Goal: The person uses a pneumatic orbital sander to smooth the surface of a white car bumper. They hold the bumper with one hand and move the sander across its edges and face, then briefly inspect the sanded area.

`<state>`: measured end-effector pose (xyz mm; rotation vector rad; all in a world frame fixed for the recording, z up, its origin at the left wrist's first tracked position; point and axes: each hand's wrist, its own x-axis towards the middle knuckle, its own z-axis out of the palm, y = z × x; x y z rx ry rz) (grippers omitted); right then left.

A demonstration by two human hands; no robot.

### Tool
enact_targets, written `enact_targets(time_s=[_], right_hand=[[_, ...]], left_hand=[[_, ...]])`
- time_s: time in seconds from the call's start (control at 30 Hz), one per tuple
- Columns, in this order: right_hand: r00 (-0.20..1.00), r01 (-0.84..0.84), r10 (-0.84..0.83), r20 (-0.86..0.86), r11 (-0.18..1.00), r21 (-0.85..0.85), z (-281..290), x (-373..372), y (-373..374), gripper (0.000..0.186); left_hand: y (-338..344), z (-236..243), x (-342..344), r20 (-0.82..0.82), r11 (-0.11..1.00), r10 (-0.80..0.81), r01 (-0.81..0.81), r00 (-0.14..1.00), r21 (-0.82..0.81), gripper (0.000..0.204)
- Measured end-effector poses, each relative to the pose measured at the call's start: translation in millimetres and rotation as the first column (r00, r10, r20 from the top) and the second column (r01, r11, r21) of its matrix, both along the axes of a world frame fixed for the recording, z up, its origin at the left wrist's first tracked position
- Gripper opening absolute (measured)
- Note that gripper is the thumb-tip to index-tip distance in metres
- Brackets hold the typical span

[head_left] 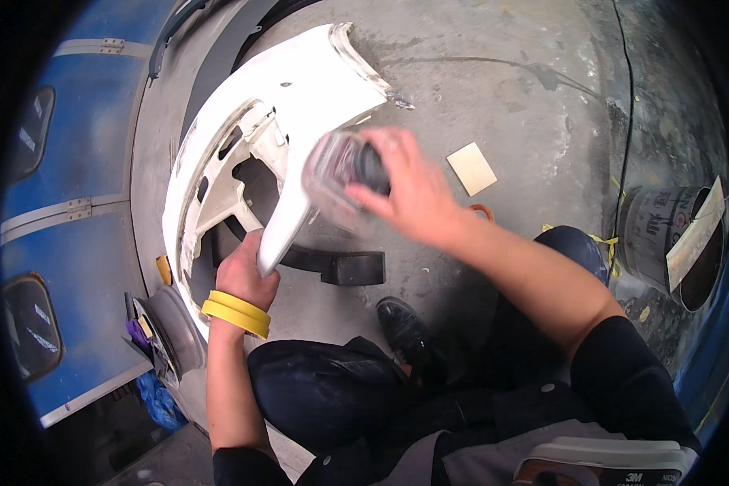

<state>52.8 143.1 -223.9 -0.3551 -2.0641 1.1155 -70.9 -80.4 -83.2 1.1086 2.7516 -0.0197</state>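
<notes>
A white car bumper (304, 73) stands on the floor before me, curving from the far middle down to the left. My left hand (245, 271) is closed around its narrow near end. Rolls of yellow tape (236, 314) ring my left wrist. In my right hand (409, 182) is a hand sanding pad (330, 174) with a dark grip, smeared by motion. The pad overlaps the bumper's inner right edge; whether it touches the surface I cannot tell.
A beige square sheet (472, 168) lies on the concrete, right of my right hand. Below the bumper rests a black bent part (356, 267). A grey bucket (660, 227) lies at the right near a dark cable (628, 97). Blue metal doors (81, 162) line the left.
</notes>
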Motion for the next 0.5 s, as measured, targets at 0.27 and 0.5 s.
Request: enact_targets(time_s=[0.27,0.5], right_hand=[[0.989,-0.148,0.144,0.038,0.979,0.143,25.3,1.3,-4.4,0.069],[0.991,-0.073,0.072,0.109,0.997,0.009,14.6,-2.0,-7.1,0.071]], left_hand=[[-1.2,-6.6,-3.1,-0.058,0.998,-0.065,0.065,0.996,-0.01,0.042],[3.0,-4.5,-2.3,-0.061,0.998,-0.065,0.063,0.996,-0.032,0.043]])
